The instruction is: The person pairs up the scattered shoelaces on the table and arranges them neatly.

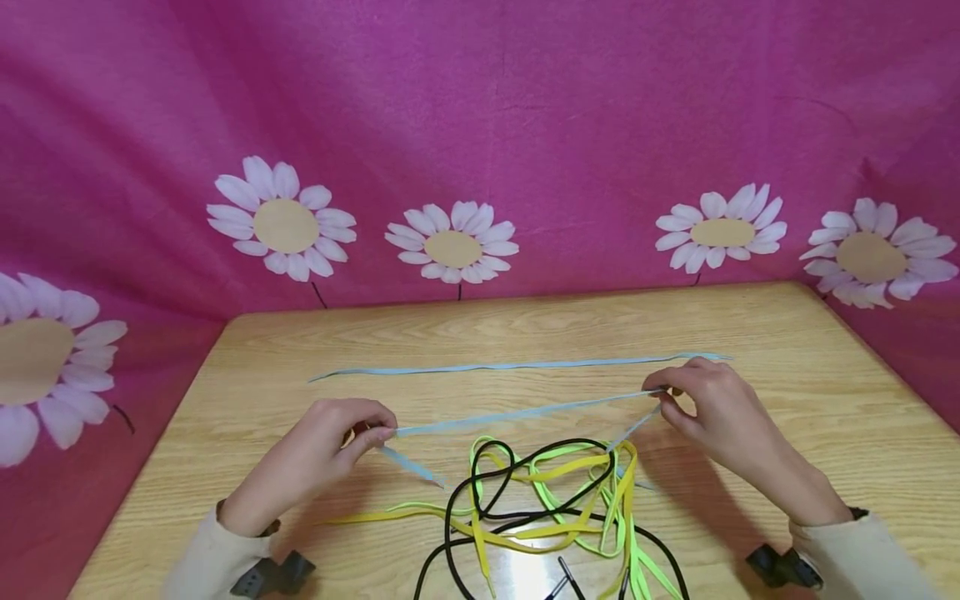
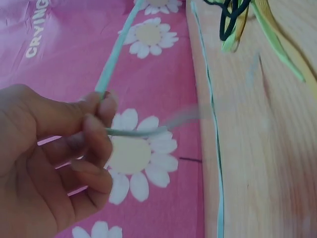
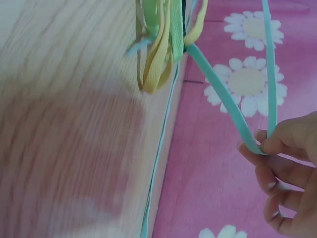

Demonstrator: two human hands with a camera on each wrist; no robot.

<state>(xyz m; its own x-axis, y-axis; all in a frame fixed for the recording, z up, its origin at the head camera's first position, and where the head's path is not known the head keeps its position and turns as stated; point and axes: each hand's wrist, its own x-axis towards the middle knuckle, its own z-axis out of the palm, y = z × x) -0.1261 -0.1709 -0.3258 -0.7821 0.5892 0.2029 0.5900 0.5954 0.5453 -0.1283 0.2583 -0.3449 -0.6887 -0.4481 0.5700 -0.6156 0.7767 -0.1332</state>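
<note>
Between my two hands a flat light-blue shoelace [image 1: 517, 414] is stretched above the table. My left hand [image 1: 330, 442] pinches it between thumb and fingers, and a short loose end hangs down from there. On the other side my right hand [image 1: 723, 408] pinches the same lace; from its fingertips the rest slopes down into a tangle. That tangle holds a black round lace [image 1: 450, 533], yellow flat laces [image 1: 628, 500] and neon-green laces [image 1: 555, 500]. Farther back, a second light-blue shoelace [image 1: 480, 367] lies nearly straight across the table, its right end partly behind my right hand.
The wooden table [image 1: 262, 350] meets a pink cloth [image 1: 525, 125] with daisies at its back and sides. Black-lace tips [image 1: 566, 575] lie at the near edge of the view. Glare shows on the tabletop under the tangle.
</note>
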